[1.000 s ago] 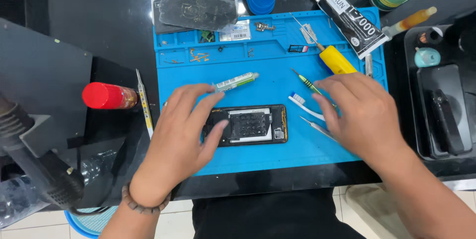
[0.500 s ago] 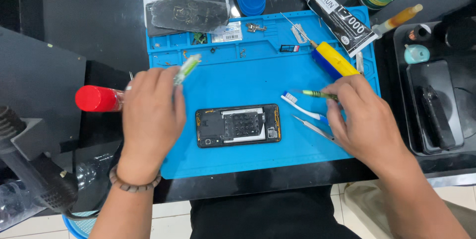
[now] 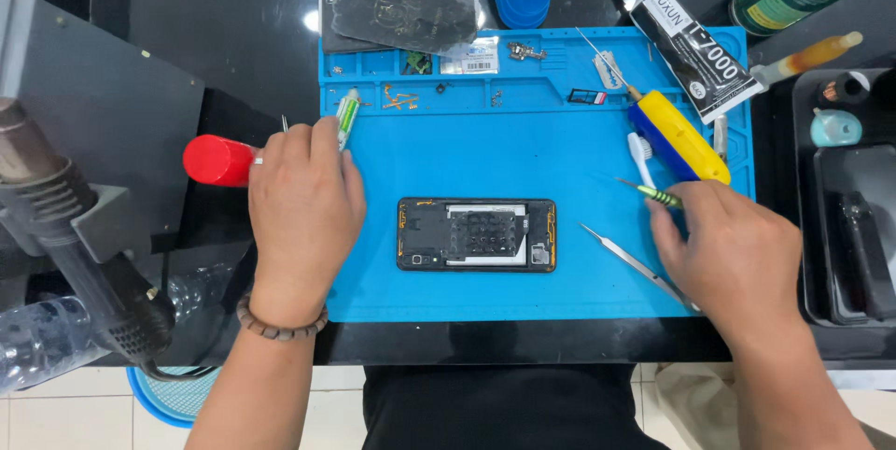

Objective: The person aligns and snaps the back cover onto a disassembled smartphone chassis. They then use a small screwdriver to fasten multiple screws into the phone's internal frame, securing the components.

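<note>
A blue mat (image 3: 523, 161) covers the dark table (image 3: 233, 30), with an opened phone (image 3: 476, 234) lying flat at its middle, between the hands and touching neither. The left hand (image 3: 303, 207) pinches a white-green pen (image 3: 347, 117) at the mat's left edge. The right hand (image 3: 737, 254) seems to pinch a thin green screwdriver (image 3: 651, 191), tweezers (image 3: 627, 260) just beside it.

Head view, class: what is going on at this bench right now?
A person is working at a blue mat with an opened phone lying in its middle, back cover off. The left hand holds a small green-and-white tube at the mat's left edge, beside a red cap. The right hand grips a green screwdriver. Tweezers lie by that hand, apart from the phone.
</note>
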